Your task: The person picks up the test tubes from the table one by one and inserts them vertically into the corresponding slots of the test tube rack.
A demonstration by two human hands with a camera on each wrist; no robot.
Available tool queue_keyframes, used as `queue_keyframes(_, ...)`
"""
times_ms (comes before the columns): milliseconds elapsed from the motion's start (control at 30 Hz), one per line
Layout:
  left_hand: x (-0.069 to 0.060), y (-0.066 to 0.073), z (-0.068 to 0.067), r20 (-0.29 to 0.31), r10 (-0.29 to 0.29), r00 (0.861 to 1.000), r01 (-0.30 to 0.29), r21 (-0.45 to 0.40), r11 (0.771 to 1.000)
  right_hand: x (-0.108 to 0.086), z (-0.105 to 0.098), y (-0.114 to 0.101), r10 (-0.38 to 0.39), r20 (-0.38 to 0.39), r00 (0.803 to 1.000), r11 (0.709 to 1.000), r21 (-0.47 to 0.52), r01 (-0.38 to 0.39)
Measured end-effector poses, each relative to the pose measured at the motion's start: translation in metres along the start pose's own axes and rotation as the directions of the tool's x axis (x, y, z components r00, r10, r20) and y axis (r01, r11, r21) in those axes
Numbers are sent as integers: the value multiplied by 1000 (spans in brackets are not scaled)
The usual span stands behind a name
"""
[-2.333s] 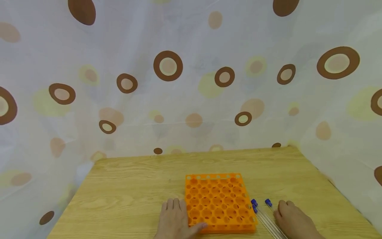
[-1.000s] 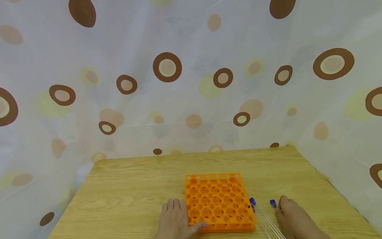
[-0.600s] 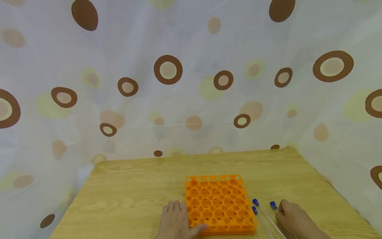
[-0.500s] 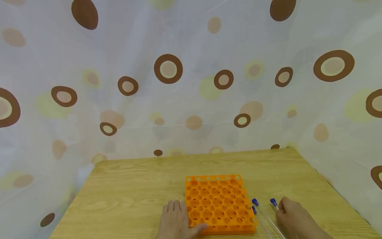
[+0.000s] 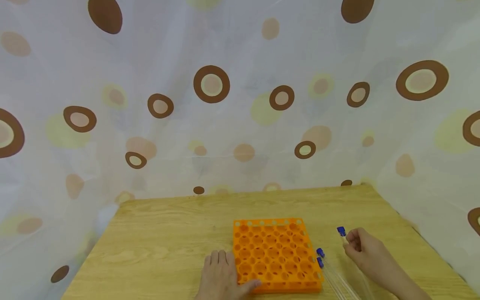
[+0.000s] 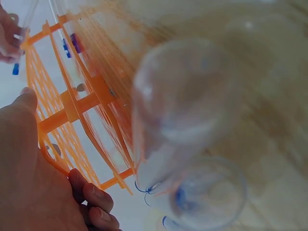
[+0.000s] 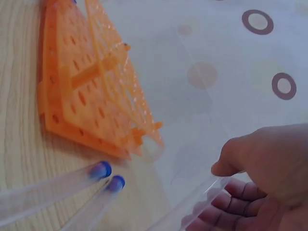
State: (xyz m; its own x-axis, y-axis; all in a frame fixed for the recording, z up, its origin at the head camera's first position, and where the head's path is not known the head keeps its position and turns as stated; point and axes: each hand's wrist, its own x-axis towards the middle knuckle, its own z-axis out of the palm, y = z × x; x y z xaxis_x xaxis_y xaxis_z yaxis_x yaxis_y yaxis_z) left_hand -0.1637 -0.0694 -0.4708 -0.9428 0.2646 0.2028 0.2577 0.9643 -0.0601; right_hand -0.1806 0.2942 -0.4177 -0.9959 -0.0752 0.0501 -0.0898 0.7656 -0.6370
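Rack (image 5: 278,255): orange, many-holed, standing on the wooden table (image 5: 172,241), toward the near side.
Left hand (image 5: 219,273): fingers extended along the rack's left side, thumb laid over its near edge.
Right hand (image 5: 366,253): thumb and fingers pinch a tube (image 5: 345,239) below its blue cap (image 5: 341,231), tilted, right of the rack.
Loose tubes (image 7: 43,196): two, clear and blue-capped, lying just beside the rack's right side.
Backdrop (image 5: 225,125): spotted sheet beyond the table's far edge.

The left hand (image 5: 218,273) is bare, short nails (image 6: 97,191) showing at its fingertips, and the right hand (image 5: 368,252) is bare too, forearm (image 5: 402,281) included!
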Motion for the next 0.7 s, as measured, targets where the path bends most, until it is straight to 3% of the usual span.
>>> queue_keyframes(200, 0, 0, -2, -1, 3, 1000, -3, -5, 1000, -5, -5, -16, -9, 7, 1000, 990, 140, 8)
queue_keyframes(367, -1, -1, -1, 19, 7, 1000, -7, 2, 1000, -7, -7, -29, -26, 7, 1000, 954, 300, 22)
queue_keyframes(500, -1, -1, -2, 20, 3, 1000, -3, -9, 1000, -9, -7, -34, -89, -55, 994, 919, 381, 104)
queue_keyframes(700, -1, -1, -4, 18, 4, 1000, -4, -11, 1000, -14, 0, -40, -213, -164, 963, 866, 424, 264)
